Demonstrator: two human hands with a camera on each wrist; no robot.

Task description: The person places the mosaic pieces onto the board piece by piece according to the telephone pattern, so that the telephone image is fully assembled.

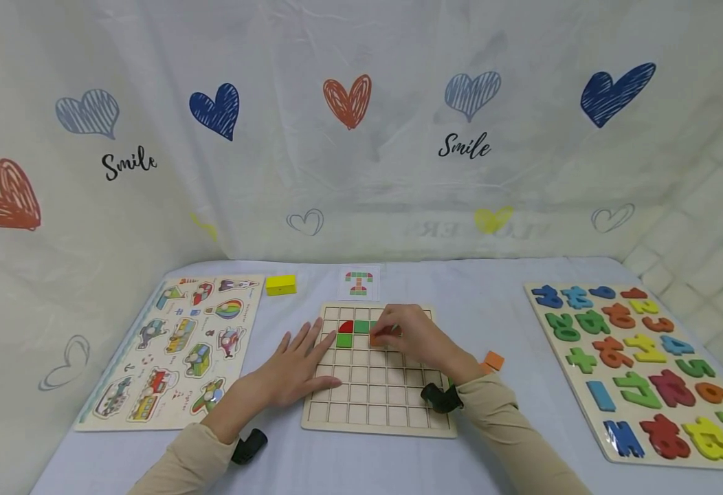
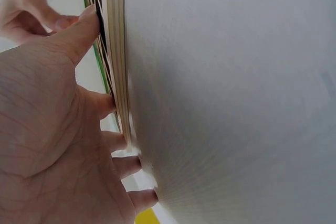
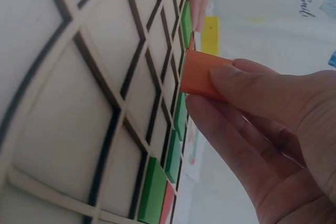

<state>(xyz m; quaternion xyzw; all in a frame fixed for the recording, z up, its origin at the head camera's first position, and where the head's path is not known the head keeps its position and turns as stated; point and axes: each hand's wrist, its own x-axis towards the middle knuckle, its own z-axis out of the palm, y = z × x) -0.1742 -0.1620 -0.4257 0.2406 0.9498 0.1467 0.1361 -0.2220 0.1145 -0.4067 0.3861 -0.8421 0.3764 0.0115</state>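
My right hand (image 1: 411, 337) pinches an orange square block (image 3: 205, 74) between thumb and fingers. The block is over the wooden grid board (image 1: 358, 414), just below the row of green tiles; in the right wrist view its edge is at the board's surface. My left hand (image 1: 293, 371) lies with fingers spread along the board's left side, touching its edge. A red rounded piece (image 1: 346, 326), a green tile (image 1: 343, 340) under it and another green tile (image 1: 361, 327) sit in the grid's upper cells. My right hand partly hides the tiles further right.
A pattern card (image 1: 359, 283) lies behind the board, with a yellow block (image 1: 281, 284) to its left. Orange blocks (image 1: 493, 360) lie beside my right wrist. A vehicle picture puzzle (image 1: 170, 354) is on the left, a coloured character puzzle (image 1: 630, 371) on the right.
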